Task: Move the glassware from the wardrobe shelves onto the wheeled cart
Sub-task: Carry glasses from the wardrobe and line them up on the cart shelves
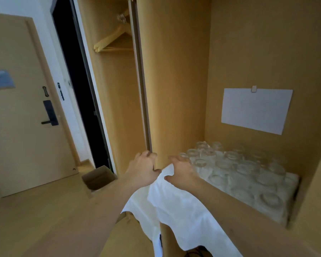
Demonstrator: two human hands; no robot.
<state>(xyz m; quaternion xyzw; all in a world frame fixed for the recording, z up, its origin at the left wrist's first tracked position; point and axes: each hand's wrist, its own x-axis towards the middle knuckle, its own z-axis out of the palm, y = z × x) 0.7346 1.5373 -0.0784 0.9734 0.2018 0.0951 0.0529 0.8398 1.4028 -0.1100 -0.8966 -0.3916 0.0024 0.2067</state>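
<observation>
1. Your two forearms reached forward from the bottom of the view, over a white cloth (183, 210) draped across what lay below them.
2. Glasses (245, 169), clear and set upside down in close rows, stood on a white liner on the wardrobe shelf (293, 182), filling it from the back corner to the front edge.
3. Your right hand (182, 173) hovered just beside the nearest glasses at the shelf's left end, fingers spread and apart, thumb out to the left, holding nothing.
4. Your left hand (143, 170) was at the lower edge of the wardrobe's vertical panel (174, 89); its fingers curled around that edge, with the thumb toward the white cloth.
5. A white sheet of paper (256, 110) hung from a small clip on the wardrobe's back wall above the glasses.
6. To the left of the panel, wooden hangers (113, 39) hung in the open hanging compartment.
7. Farther left, a dark doorway (76, 75) opened beside a room door (22, 127) with a black handle and lock.
8. An open cardboard box (98, 178) sat on the wooden floor near the foot of the wardrobe.
</observation>
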